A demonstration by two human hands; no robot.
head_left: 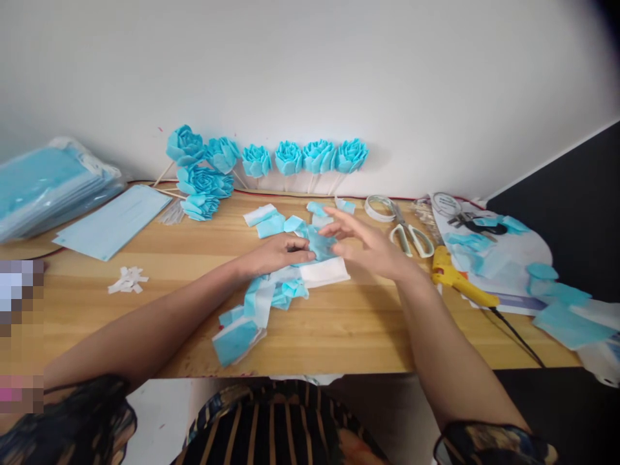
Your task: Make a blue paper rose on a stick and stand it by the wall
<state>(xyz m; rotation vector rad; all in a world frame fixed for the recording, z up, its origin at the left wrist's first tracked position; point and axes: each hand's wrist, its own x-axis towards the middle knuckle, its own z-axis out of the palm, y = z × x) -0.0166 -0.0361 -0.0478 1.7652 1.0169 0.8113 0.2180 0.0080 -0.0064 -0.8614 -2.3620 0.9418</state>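
Observation:
My left hand (283, 254) rests on the pile of blue and white fabric pieces (320, 244) at the middle of the table, its fingers curled and pressed at the pile's left edge. Whether they pinch a piece is too small to tell. Over the right side of the same pile is my right hand (363, 244), fingers spread and apart, with nothing seen in them. A white strip (324, 272) lies just below the hands. More cut blue pieces (236, 341) trail toward the table's front edge, and a few lie behind the hands.
Blue fabric flowers (289, 158) on sticks lean along the wall. Scissors (411, 237), a tape roll (380, 208) and a yellow glue gun (458, 278) lie right. Flat blue sheets (113, 219), a plastic-wrapped stack (53, 187) and white scraps (128, 279) are left.

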